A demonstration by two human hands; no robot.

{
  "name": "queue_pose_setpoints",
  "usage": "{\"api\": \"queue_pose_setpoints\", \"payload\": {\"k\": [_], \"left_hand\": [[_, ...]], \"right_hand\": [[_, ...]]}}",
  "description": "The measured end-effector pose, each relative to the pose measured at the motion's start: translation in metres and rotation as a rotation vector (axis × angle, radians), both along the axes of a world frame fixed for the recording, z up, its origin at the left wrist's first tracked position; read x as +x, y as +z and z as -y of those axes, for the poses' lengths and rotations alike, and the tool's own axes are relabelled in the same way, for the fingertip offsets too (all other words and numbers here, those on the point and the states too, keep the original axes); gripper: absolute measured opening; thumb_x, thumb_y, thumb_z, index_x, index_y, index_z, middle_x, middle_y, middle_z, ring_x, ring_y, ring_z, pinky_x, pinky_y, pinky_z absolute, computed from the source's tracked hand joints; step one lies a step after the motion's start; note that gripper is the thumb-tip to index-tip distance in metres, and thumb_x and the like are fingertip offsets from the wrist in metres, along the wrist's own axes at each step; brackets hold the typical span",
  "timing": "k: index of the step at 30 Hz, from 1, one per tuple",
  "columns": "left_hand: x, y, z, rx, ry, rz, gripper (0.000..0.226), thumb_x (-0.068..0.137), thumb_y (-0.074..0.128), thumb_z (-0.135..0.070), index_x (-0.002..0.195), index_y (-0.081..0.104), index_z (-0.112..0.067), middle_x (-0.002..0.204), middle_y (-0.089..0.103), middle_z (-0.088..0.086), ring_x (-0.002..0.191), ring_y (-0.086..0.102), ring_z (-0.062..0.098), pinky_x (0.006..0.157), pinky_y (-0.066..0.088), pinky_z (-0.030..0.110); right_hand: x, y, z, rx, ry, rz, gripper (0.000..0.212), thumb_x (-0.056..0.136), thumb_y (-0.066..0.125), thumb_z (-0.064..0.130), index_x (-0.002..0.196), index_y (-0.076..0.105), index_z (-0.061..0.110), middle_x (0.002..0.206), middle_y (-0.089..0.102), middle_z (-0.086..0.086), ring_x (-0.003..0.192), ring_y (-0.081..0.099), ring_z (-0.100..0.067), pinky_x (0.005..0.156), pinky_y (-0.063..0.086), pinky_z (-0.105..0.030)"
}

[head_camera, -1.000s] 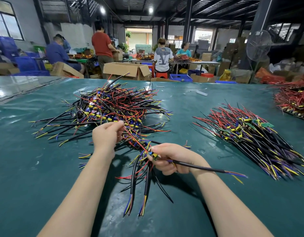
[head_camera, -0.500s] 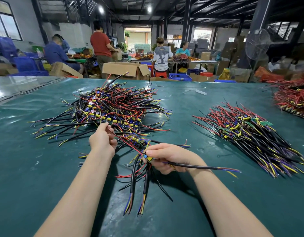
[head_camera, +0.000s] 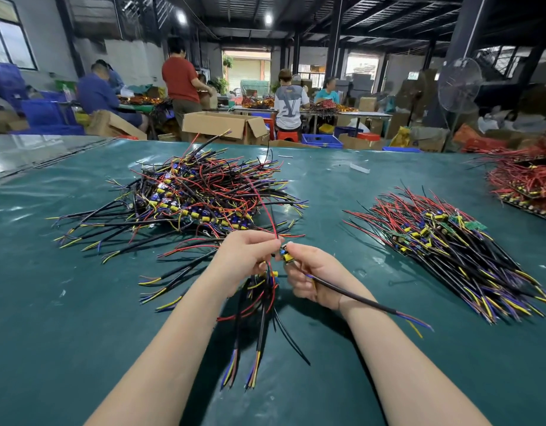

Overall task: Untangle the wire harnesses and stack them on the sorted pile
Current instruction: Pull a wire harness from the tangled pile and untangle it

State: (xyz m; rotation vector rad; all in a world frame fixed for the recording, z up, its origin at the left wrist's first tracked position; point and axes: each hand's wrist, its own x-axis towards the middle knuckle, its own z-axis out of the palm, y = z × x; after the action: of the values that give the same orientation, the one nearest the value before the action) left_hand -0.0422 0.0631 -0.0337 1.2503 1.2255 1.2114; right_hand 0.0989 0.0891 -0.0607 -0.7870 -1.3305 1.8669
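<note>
Now the left hand [head_camera: 250, 256] and right hand [head_camera: 314, 278] both pinch one wire harness [head_camera: 286, 257]; its black cable [head_camera: 357, 298] points rightward, toward the near edge of the counter [head_camera: 81, 333].

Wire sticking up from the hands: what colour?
Red wire; head view shows it best.

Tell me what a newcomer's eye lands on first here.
The big tangled heap of wire harnesses left of centre on the green table grabs the eye first, with the neater sorted pile to its right. Nearer, the left hand and right hand meet, gripping a dangling bundle of harnesses.
</note>
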Motion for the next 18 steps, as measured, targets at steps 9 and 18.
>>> {"api": "queue_pose_setpoints", "payload": {"k": [9,18], "left_hand": [[0.009,-0.002,-0.003,-0.051,0.157,0.027,0.024,0.086,0.056,-0.004,0.064,0.062,-0.010,0.047,0.051,0.000,0.040,0.044,0.006,0.045,0.029,0.017],[-0.023,0.006,-0.008,-0.172,0.444,0.636,0.017,0.088,0.059,-0.012,0.071,0.063,-0.012,0.051,0.058,-0.006,0.046,0.055,0.001,0.043,0.042,0.012]], "right_hand": [[-0.002,-0.001,-0.001,0.049,0.011,0.064,0.031,0.096,0.039,0.024,0.074,0.057,0.011,0.039,0.029,0.006,0.030,0.023,-0.003,0.036,0.015,-0.009],[-0.013,0.005,0.005,0.070,0.228,0.067,0.023,0.079,0.047,0.032,0.079,0.055,0.010,0.039,0.030,0.008,0.030,0.025,-0.001,0.034,0.017,-0.009]]}}
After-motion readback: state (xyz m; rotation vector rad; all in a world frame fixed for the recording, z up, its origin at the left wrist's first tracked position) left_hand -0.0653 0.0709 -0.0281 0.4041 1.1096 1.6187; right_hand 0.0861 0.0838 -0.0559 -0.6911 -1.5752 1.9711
